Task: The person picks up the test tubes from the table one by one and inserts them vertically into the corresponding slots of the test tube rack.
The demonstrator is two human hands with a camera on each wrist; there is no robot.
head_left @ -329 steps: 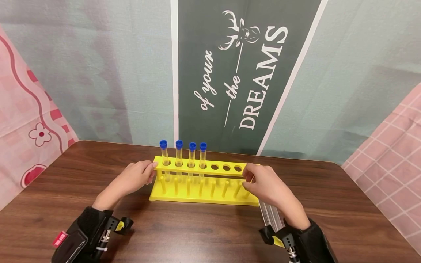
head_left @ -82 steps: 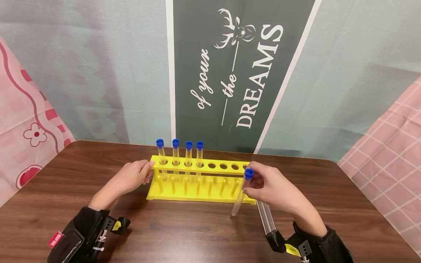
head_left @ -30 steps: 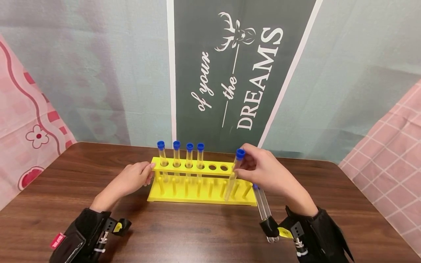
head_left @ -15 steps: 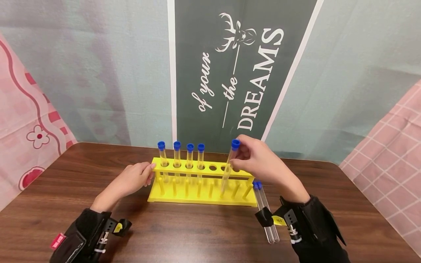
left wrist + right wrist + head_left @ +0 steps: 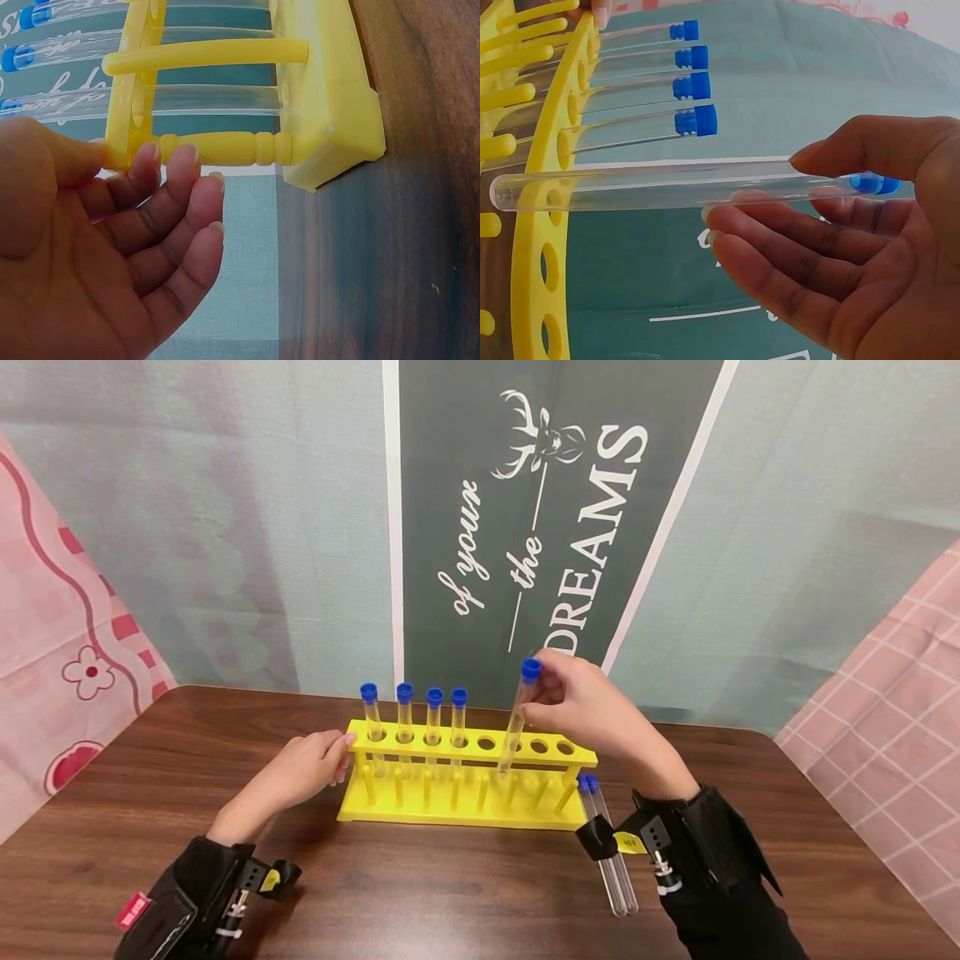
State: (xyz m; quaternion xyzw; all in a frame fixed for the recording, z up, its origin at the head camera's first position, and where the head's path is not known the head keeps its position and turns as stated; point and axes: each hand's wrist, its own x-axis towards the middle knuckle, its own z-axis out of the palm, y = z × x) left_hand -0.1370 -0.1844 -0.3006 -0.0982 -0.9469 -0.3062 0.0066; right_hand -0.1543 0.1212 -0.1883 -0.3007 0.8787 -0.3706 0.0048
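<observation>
Just right of centre in the head view, the right hand (image 5: 588, 703) pinched a capped test tube (image 5: 515, 727) between thumb and fingers. The tube leaned, its clear lower end overlapping the top bar of the yellow rack (image 5: 431, 812); whether it touched the bar could not be told. Left of centre, the left hand (image 5: 311, 760) pinched the rack's end between thumb and forefinger, its other fingers loosely bent, as the left wrist view showed. Four standing tubes (image 5: 405, 710) filled holes toward the rack's left, some of their caps cut off by that wrist view's edges. At lower right, two lying tubes (image 5: 617, 887) rested on the table (image 5: 420, 893), partly hidden behind a black wrist mount (image 5: 597, 837). The right wrist view cropped the rack at its left and bottom edges.
</observation>
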